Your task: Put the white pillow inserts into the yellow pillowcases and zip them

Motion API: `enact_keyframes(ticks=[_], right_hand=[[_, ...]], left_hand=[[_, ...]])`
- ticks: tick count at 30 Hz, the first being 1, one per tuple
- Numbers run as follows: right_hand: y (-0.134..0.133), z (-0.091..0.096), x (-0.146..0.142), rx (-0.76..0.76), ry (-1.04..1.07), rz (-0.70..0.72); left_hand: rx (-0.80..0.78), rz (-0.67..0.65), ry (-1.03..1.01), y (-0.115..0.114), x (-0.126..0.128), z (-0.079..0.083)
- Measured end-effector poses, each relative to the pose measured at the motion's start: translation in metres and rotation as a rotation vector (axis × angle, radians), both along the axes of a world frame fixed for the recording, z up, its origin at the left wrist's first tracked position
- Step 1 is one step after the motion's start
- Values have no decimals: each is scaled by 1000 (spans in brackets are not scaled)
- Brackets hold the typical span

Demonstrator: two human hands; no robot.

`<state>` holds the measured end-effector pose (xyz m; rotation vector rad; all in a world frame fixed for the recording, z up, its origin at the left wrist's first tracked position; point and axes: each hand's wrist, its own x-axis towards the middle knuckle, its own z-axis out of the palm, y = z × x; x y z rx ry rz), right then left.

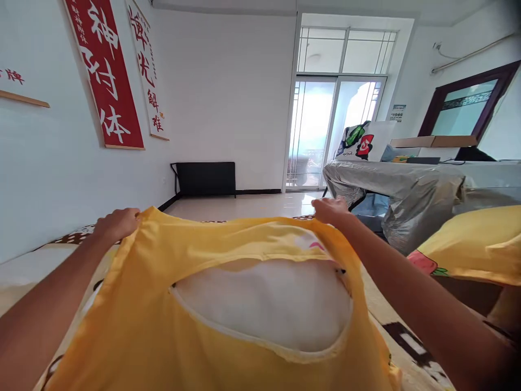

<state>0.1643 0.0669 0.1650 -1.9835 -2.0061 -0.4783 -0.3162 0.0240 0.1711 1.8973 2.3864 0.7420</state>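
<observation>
A yellow pillowcase [138, 326] fills the lower middle of the view, stretched between both hands. Its slit gapes wide, and a white pillow [264, 304] shows inside. My left hand [119, 224] is closed on the far left corner. My right hand [331, 210] grips the far right corner, fingers wrapped over the cloth. A white and pink print shows beside the opening's upper right edge. Under the case lies a cream and brown patterned bedcover [401, 309].
Another yellow pillow [476, 244] with a strawberry print lies at the right. Behind it stands a table under grey plastic sheeting [407, 179], bearing a printed bag [358, 141] and boxes. A black folded panel [207, 179] leans on the far wall. Red and white scrolls [108, 76] hang left.
</observation>
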Motion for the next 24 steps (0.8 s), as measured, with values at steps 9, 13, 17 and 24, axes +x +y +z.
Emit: enact_keyframes(ticks=[9, 13, 17, 24], right_hand=[[-60, -195, -67, -498, 343, 851], [-58, -203, -17, -388, 251, 709], [-50, -207, 7, -389, 182, 647], [-40, -168, 1, -206, -165, 624]], left_hand=[[-239, -925, -89, -10, 123, -170], [-168, -763, -163, -15, 89, -211], [-332, -667, -253, -23, 46, -231], [-131, -648, 347, -33, 18, -188]])
